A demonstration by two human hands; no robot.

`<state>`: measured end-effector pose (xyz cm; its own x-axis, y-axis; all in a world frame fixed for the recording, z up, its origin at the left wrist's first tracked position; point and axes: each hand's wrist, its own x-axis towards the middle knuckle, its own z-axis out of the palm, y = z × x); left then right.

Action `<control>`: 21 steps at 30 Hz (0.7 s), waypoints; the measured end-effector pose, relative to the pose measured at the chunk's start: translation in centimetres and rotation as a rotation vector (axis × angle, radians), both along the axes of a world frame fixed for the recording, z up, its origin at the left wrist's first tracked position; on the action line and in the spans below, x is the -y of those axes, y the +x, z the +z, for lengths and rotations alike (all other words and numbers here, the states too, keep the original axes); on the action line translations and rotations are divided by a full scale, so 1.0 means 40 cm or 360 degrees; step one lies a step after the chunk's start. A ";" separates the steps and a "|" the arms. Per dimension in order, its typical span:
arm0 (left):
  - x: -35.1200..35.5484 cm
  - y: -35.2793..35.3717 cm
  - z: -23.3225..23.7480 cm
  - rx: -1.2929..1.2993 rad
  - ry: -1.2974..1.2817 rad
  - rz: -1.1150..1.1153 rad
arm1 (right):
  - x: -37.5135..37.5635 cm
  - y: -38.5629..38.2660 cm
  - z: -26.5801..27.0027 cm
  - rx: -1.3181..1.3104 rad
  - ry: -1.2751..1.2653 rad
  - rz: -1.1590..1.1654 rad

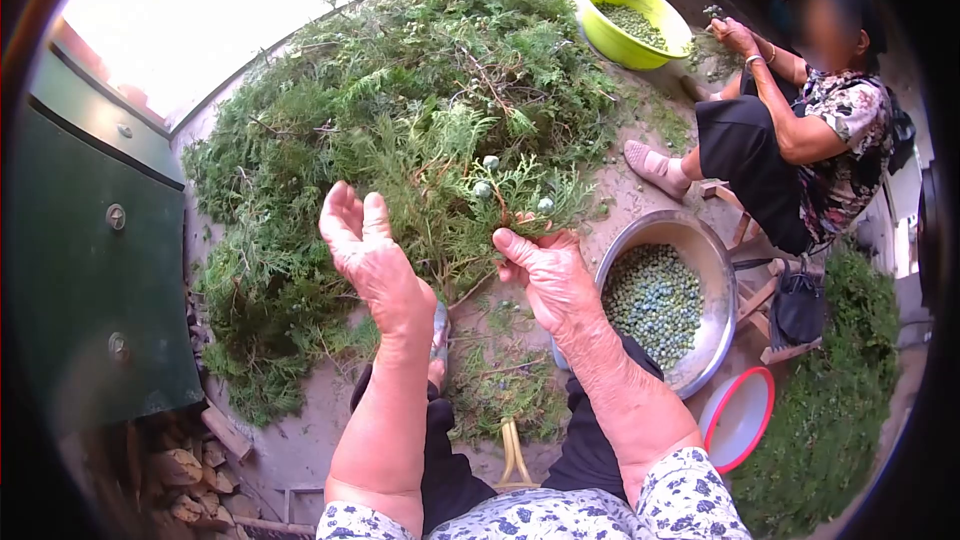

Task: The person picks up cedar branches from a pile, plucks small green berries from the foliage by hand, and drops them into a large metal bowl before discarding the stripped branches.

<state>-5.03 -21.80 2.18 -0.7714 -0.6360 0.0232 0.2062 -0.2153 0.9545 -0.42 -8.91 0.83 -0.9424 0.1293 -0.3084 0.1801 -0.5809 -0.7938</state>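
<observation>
My right hand [552, 275] pinches a green conifer sprig [510, 195] by its stem, between thumb and fingers. Several pale blue-green cones sit on the sprig, one of them a round cone [490, 162] near its top. To the left, my left hand [372, 255] is raised with its fingers apart and nothing in it. Behind both hands rises a large heap of cut conifer branches [400, 90]. Close by my right forearm stands a metal basin [722, 315] holding many loose green cones [655, 305].
A yellow-green basin [610, 45] with cones stands at the back. A seated person [800, 130] at the right handles a sprig. A white basin with a red rim [738, 420] leans by greenery [830, 430]. Firewood [190, 480] lies beneath a green metal door [100, 260].
</observation>
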 end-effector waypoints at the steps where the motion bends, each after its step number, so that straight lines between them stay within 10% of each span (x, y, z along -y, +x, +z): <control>1: 0.002 0.012 0.020 -0.0093 -0.0165 -0.0098 | 0.003 0.000 -0.007 0.0003 0.0009 -0.0007; 8: -0.023 0.041 0.003 0.0021 -0.0969 -0.1205 | -0.002 -0.012 0.018 -0.0136 0.0032 0.0052; 10: -0.021 0.036 0.005 0.0052 -0.0752 -0.1379 | -0.011 -0.008 0.006 -0.0202 0.0136 0.0168; 12: -0.024 0.044 0.028 0.0342 0.0298 -0.1617 | -0.012 -0.008 0.011 -0.0101 0.0170 0.0251; 21: -0.040 0.048 0.016 0.0333 0.0286 -0.1561 | -0.019 -0.009 0.015 -0.0064 0.0277 0.0281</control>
<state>-3.11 -20.18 2.83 -0.9322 0.2981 -0.2052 -0.3053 -0.3433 0.8882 -0.79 -8.14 1.42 -0.9662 0.0096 -0.2575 0.2327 -0.3971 -0.8878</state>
